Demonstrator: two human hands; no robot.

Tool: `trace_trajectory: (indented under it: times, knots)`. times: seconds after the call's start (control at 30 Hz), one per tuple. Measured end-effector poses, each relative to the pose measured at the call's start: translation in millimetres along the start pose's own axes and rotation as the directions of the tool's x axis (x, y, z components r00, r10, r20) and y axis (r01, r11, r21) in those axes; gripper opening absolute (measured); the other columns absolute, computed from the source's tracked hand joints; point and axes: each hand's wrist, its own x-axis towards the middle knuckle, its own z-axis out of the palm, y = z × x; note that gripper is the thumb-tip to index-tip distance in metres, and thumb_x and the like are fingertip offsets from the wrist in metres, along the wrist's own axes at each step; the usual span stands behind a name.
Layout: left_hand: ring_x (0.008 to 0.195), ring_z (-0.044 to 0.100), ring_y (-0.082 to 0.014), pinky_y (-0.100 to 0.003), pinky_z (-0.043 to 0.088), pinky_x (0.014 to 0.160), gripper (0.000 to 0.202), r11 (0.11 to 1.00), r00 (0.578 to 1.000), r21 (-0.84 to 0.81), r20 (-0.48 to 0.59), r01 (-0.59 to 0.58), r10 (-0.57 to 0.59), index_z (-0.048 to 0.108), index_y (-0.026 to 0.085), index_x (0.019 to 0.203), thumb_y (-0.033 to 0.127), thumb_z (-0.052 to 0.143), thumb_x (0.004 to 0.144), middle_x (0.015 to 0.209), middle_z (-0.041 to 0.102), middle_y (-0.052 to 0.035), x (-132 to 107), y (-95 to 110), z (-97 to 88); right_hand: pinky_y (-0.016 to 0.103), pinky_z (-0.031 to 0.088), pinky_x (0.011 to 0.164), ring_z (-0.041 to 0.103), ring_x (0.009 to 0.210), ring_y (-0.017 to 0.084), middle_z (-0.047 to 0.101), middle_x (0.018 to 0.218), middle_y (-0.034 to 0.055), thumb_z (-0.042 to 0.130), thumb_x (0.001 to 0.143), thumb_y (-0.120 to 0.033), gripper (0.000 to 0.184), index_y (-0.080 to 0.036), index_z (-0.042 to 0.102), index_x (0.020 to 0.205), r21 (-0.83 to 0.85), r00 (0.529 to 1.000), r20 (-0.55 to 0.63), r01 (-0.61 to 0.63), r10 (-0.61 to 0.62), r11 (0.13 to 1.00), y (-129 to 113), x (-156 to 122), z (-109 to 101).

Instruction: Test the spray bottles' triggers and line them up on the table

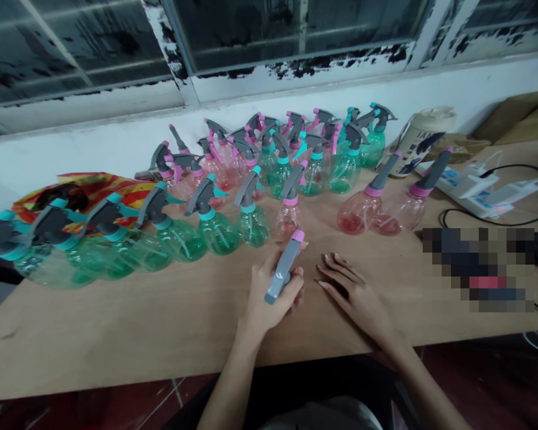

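Note:
My left hand [269,292] is wrapped round a spray bottle [285,267] with a grey head and a pink nozzle; the fingers and palm hide its body. My right hand [352,292] rests on the wooden table with its fingers stretched out, holding nothing. Just beyond the left hand stands another pink-collared spray bottle [289,218]. A row of green spray bottles [219,233] with turquoise collars runs off to the left. Two pink spray bottles, one nearer [359,212] and one further right [399,212], stand beyond my right hand.
More pink and green spray bottles [282,173] crowd together near the wall. A red and yellow plastic bag [98,185] lies behind the left row. At right are a printed cylindrical container [424,140], a power strip [479,194] with plugs and cables, and cardboard [515,119].

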Motion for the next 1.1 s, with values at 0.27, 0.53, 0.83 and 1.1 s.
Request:
trace_trajectory:
  times: [0.27,0.53,0.83,1.1]
  knots:
    - [0.082,0.068,-0.0189,-0.034,0.055,0.079,0.035,1.000,1.000,-0.023,0.016,0.020,-0.020,0.067,0.027,0.111,0.017,0.059,0.079,0.095,0.071,-0.0032,-0.2,2.4,-0.4,0.052,0.037,0.114,0.043,0.137,0.027,0.058,0.138,0.0114,0.049,0.097,-0.035,0.037,-0.015,0.063,0.125,0.003,1.000,-0.003,-0.004,0.004,1.000,-0.1,0.2,0.3]
    - [0.074,0.066,-0.0181,-0.033,0.053,0.075,0.023,0.997,0.992,-0.004,0.094,0.082,-0.081,0.066,0.023,0.103,0.021,0.057,0.081,0.080,0.069,-0.0012,3.2,11.2,-3.1,0.053,0.036,0.114,0.043,0.137,0.027,0.058,0.138,0.0115,0.049,0.097,-0.035,0.037,-0.016,0.063,0.126,0.018,1.000,-0.001,-0.009,0.009,1.000,-1.6,0.6,-1.3]
    - [0.052,0.056,-0.0122,-0.025,0.045,0.053,0.008,0.997,0.996,-0.001,0.053,0.076,-0.076,0.058,0.021,0.074,0.022,0.057,0.082,0.062,0.058,0.0031,4.9,14.9,-2.2,0.052,0.035,0.115,0.042,0.138,0.027,0.057,0.139,0.0110,0.049,0.097,-0.036,0.038,-0.017,0.063,0.126,0.018,1.000,0.011,-0.015,0.015,1.000,-0.6,0.5,-0.7]
    - [0.080,0.067,-0.0193,-0.035,0.054,0.079,0.030,0.999,1.000,0.043,0.010,0.018,-0.019,0.067,0.025,0.106,0.016,0.056,0.079,0.087,0.071,-0.0023,2.7,14.4,-1.4,0.052,0.036,0.114,0.042,0.138,0.026,0.057,0.139,0.0104,0.049,0.097,-0.036,0.037,-0.018,0.063,0.126,0.026,1.000,-0.004,-0.017,0.017,1.000,-1.5,0.2,-0.9]
